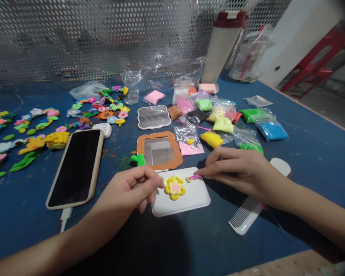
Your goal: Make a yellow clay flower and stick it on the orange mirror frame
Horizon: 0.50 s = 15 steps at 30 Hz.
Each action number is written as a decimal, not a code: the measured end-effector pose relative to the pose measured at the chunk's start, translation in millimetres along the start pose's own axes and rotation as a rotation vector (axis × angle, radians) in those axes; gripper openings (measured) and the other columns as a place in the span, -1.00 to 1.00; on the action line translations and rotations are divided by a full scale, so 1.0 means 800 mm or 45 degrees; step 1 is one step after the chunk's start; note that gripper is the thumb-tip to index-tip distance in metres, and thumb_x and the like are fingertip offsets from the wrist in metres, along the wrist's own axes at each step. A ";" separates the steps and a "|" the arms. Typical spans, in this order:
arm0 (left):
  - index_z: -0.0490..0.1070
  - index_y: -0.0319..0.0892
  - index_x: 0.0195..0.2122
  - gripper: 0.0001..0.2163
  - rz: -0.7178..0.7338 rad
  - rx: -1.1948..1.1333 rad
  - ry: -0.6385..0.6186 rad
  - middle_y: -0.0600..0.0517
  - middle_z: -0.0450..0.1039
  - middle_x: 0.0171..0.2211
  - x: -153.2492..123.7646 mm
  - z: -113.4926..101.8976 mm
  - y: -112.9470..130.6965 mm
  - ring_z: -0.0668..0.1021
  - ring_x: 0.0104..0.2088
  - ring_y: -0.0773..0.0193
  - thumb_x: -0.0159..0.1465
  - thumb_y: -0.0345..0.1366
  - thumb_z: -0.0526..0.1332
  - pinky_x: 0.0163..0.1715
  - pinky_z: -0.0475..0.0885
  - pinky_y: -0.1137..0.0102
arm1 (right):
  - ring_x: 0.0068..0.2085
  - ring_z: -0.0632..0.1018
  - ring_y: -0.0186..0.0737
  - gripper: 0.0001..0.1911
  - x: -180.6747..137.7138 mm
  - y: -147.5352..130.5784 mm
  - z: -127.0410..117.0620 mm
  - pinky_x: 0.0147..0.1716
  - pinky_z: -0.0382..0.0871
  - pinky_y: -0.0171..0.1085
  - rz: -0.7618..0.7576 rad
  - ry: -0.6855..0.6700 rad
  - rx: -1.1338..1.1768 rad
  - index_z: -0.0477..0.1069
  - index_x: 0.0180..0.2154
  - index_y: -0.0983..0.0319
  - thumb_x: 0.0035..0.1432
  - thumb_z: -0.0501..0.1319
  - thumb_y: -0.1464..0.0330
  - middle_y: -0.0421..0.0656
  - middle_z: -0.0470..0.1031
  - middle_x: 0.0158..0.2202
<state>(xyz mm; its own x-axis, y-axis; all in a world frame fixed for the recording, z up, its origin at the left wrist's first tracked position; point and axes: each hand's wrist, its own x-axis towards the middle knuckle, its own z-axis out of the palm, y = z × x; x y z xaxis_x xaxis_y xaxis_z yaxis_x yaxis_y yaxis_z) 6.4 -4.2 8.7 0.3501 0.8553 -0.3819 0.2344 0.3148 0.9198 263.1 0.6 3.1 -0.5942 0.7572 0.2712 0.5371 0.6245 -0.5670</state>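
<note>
- Pinching a thin pink tool (194, 177) in my right hand (241, 168), I touch its tip to a yellow clay bit (189, 179) on the white tray (195, 201).
- My left hand (135, 188) is curled, fingertips pinched beside the clay flower (174, 187); what they grip I cannot tell.
- Phone (76, 166) lies left, comb (247, 214) beneath my right wrist, brown-framed mirror (159, 151) behind the tray.

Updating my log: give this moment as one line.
left hand: beside yellow clay flower; right hand: holds pink tool at small clay piece; both over white tray
</note>
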 end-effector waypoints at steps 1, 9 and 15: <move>0.35 -0.21 -0.54 -0.78 -0.002 0.001 0.001 0.21 0.28 -0.72 0.000 0.000 0.000 0.26 -0.71 0.54 0.16 -0.19 0.21 -0.69 0.10 0.61 | -0.37 0.47 -0.37 -0.82 0.000 0.001 0.001 -0.42 0.31 -0.40 0.004 -0.004 -0.002 0.53 -0.26 0.19 0.19 0.15 0.44 -0.15 0.45 -0.36; 0.35 -0.21 -0.54 -0.78 -0.004 0.009 -0.012 0.20 0.27 -0.72 0.001 -0.001 0.000 0.27 -0.70 0.53 0.16 -0.19 0.21 -0.69 0.10 0.60 | -0.41 0.48 -0.36 -0.73 -0.005 0.005 0.003 -0.48 0.29 -0.40 -0.074 -0.079 -0.249 0.51 -0.20 0.20 0.26 0.04 0.43 -0.12 0.46 -0.32; 0.35 -0.22 -0.54 -0.77 -0.010 0.026 0.003 0.19 0.29 -0.71 0.001 0.000 0.000 0.27 -0.70 0.53 0.16 -0.18 0.20 -0.69 0.10 0.60 | -0.39 0.49 -0.36 -0.73 -0.008 0.006 0.002 -0.47 0.30 -0.40 -0.096 -0.078 -0.290 0.50 -0.16 0.19 0.26 0.04 0.44 -0.12 0.47 -0.30</move>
<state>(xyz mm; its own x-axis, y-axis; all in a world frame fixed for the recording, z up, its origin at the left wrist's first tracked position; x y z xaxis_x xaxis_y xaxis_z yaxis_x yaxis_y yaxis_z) 6.7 -3.8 8.7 0.3458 0.8538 -0.3892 0.2561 0.3132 0.9145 268.7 -1.3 -2.3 -0.6688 0.6985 0.2546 0.6071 0.7108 -0.3552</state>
